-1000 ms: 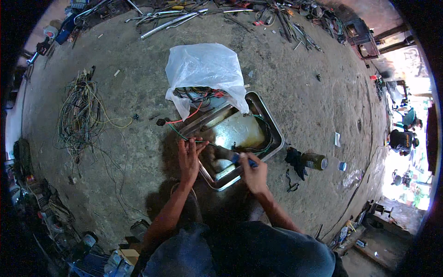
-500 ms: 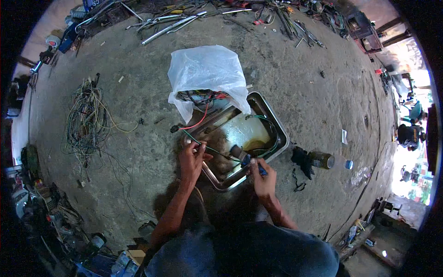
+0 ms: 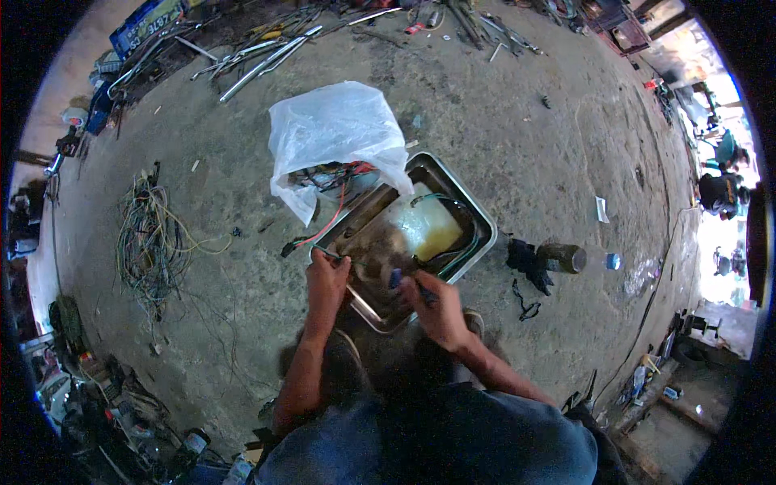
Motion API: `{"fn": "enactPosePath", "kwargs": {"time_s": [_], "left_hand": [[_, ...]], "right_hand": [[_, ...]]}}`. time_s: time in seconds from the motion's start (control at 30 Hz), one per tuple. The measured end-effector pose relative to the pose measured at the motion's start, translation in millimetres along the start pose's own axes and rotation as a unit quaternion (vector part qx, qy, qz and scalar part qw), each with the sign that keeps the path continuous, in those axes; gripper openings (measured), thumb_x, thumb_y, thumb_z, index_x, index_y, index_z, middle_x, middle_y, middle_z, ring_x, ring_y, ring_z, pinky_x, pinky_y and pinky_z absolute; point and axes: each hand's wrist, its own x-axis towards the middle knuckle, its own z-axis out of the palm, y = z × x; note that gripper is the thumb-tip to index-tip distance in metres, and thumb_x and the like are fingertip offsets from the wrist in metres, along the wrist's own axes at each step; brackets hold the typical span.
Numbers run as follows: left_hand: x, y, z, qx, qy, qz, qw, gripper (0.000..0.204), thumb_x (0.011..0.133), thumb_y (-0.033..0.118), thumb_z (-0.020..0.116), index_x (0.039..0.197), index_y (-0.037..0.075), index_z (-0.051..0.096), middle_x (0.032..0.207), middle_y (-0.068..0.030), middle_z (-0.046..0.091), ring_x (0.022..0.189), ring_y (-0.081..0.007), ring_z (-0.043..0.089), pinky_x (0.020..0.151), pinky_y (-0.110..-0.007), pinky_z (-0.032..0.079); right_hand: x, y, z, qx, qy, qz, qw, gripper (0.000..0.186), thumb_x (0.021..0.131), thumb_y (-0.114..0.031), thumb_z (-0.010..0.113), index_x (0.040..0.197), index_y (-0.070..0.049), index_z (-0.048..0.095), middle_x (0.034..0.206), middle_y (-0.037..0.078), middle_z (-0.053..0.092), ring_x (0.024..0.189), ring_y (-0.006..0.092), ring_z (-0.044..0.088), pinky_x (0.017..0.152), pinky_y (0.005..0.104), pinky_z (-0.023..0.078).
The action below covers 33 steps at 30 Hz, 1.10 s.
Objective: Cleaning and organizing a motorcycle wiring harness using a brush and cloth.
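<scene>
A rectangular metal tray point(image 3: 482, 239) with brownish liquid in it lies in front of me. At its left edge my left hand point(image 3: 327, 283) pinches a green wire point(image 3: 323, 251), whose end with a dark connector point(image 3: 289, 249) pokes out to the left beside a red wire point(image 3: 335, 217). Over the tray's near part, my right hand point(image 3: 440, 311) is closed round a brush with a blue handle point(image 3: 395, 279); motion smears it and its bristles cannot be made out. More green wire point(image 3: 467, 257) curls along the tray's right side, in the liquid.
A white plastic bag point(image 3: 335, 121) of wires overlaps the tray's far left corner. Tangled wires point(image 3: 149, 242) lie at left. Right of the tray are a black cloth point(image 3: 529, 263) and a bottle point(image 3: 566, 258) of dark liquid. Metal tools point(image 3: 271, 65) are strewn along the far edge.
The brush in my right hand has moved left, from the tray's middle toward my left hand. My left hand keeps its pinch on the wire. The whole view has shifted slightly.
</scene>
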Motion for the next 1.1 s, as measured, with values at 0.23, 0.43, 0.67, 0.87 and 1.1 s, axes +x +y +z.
{"fn": "enactPosePath", "kwargs": {"time_s": [0.23,0.43,0.67,0.87,1.1], "left_hand": [[5.3,35.4,-15.1,0.029,-0.091,-0.147,0.984,0.032,0.094,0.026,0.070,0.089,-0.004,0.060,0.060,-0.0121,0.065,0.043,-0.0212,0.062,0.043,-0.037,0.050],[-1.5,49.2,-14.3,0.018,-0.162,-0.106,0.981,0.039,0.100,0.033,0.061,0.095,-0.006,0.060,0.065,-0.0122,0.068,0.045,-0.0196,0.063,0.043,-0.036,0.049],[-33.2,69.1,63.8,0.069,-0.211,0.189,0.957,0.048,0.093,0.030,0.068,0.125,-0.004,0.055,0.104,-0.0220,0.062,0.102,-0.0337,0.063,0.087,-0.044,0.052],[-28.8,46.5,82.0,0.154,-0.173,0.273,0.934,0.043,0.089,0.022,0.068,0.122,0.000,0.051,0.110,-0.0184,0.051,0.110,-0.0363,0.054,0.093,-0.045,0.048],[-19.8,41.4,68.4,0.158,-0.091,0.286,0.941,0.019,0.088,0.019,0.067,0.100,0.005,0.060,0.098,-0.0123,0.051,0.097,-0.0313,0.053,0.082,-0.044,0.045]], "right_hand": [[-10.2,7.8,-48.1,-0.028,0.072,0.091,0.993,0.024,0.096,-0.022,0.064,0.104,-0.001,0.070,0.103,0.025,0.069,0.095,0.0394,0.069,0.079,0.0430,0.054],[-1.8,29.1,-88.5,-0.113,0.176,0.053,0.976,0.023,0.101,-0.019,0.057,0.097,0.001,0.067,0.089,0.023,0.067,0.081,0.0398,0.068,0.073,0.0402,0.052],[-3.1,46.0,-61.9,-0.057,0.164,0.022,0.985,0.030,0.103,-0.020,0.054,0.085,0.004,0.059,0.070,0.014,0.056,0.066,0.0191,0.053,0.066,0.0339,0.045],[6.5,58.9,-57.4,-0.046,0.169,-0.028,0.984,0.020,0.099,-0.018,0.060,0.105,0.000,0.067,0.083,0.014,0.062,0.074,0.0247,0.060,0.073,0.0355,0.049],[27.7,57.6,-59.4,-0.141,0.107,-0.034,0.984,0.030,0.090,-0.013,0.067,0.119,-0.003,0.068,0.101,0.017,0.067,0.085,0.0290,0.066,0.079,0.0350,0.051]]}}
